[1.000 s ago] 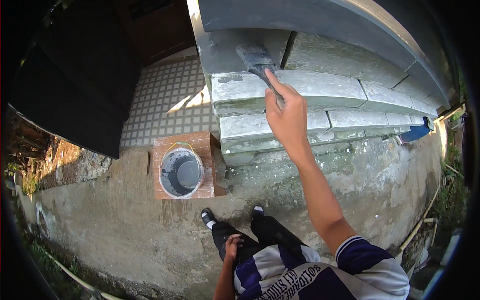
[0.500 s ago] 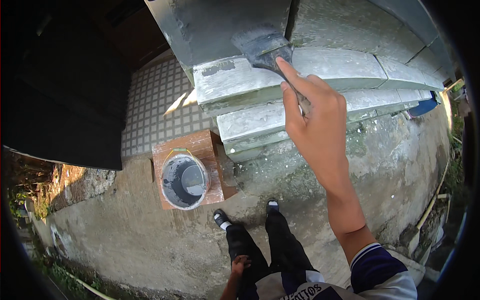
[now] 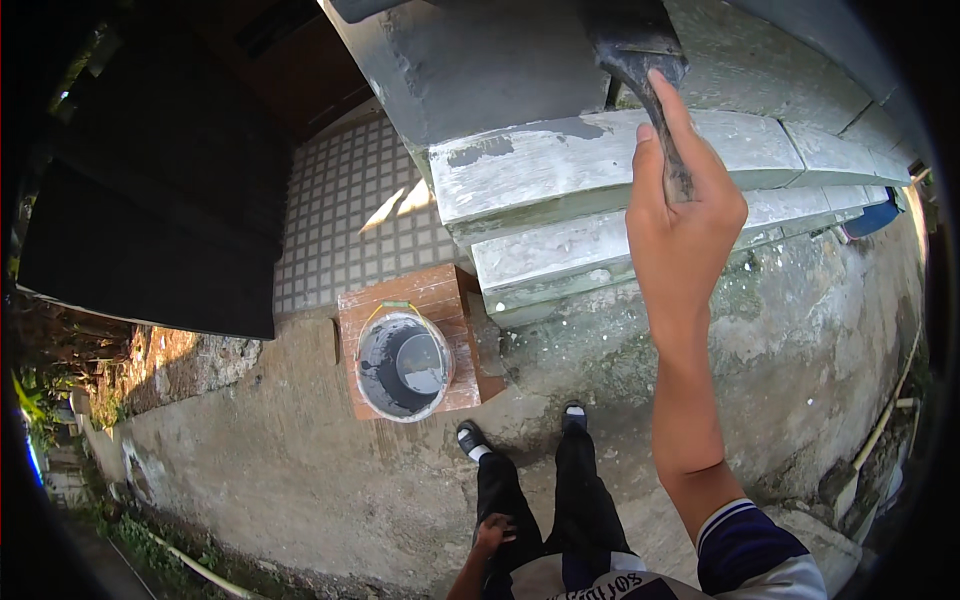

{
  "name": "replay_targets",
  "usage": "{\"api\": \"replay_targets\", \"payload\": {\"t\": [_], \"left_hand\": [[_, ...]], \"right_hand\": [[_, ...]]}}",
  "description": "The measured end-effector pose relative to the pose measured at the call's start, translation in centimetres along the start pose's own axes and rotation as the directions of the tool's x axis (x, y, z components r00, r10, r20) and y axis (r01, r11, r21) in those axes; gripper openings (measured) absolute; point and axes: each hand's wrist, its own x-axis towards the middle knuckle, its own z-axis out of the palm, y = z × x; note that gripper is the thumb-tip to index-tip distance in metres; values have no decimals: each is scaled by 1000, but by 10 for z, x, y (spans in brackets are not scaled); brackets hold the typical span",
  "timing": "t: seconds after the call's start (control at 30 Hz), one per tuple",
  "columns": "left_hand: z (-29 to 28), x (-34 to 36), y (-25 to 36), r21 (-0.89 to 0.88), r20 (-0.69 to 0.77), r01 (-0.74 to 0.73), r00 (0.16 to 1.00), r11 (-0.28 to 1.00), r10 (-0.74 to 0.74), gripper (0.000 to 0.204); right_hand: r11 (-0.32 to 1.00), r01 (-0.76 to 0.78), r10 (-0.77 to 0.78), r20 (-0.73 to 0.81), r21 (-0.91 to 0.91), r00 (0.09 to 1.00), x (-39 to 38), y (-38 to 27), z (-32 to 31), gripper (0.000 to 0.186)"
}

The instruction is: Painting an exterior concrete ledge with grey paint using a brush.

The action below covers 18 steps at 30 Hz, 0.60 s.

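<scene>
My right hand (image 3: 690,225) grips a wide dark paintbrush (image 3: 645,70) by its handle, with the index finger stretched along it. The bristles point up to the wall, at the border between a smooth dark-grey section (image 3: 500,75) and a paler greenish-grey section (image 3: 765,75); whether they touch is hard to tell. Below runs a whitish ledge (image 3: 540,165) with grey patches on top. My left hand (image 3: 493,532) hangs beside my thigh, fingers loosely apart, holding nothing visible. A bucket (image 3: 375,345) with grey paint in it stands left of my feet.
The bucket rests on a reddish-brown wooden stand (image 3: 355,305). A second, lower ledge (image 3: 560,240) juts out under the first. Checked tiles (image 3: 340,190) lie beyond the stand, beside a dark panel (image 3: 150,230). Stained concrete (image 3: 330,480) surrounds my feet. Pipes (image 3: 890,400) run along the right edge.
My right hand has carried the brush up and to the right along the wall. A grey patch on the ledge shows where the brush was in front. The whole view has shifted slightly.
</scene>
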Motion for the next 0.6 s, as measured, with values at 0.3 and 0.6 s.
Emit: {"api": "replay_targets", "payload": {"t": [0.3, 0.6], "left_hand": [[-4, -6, 46, -55, -70, -254, 966, 966, 250, 11], [-58, 11, 139, -132, -111, -347, 936, 928, 334, 13]], "right_hand": [[981, -183, 157, 286, 68, 945, -2, -42, -15, 39], [998, -19, 13, 91, 59, 996, -12, -142, 58, 41]]}}
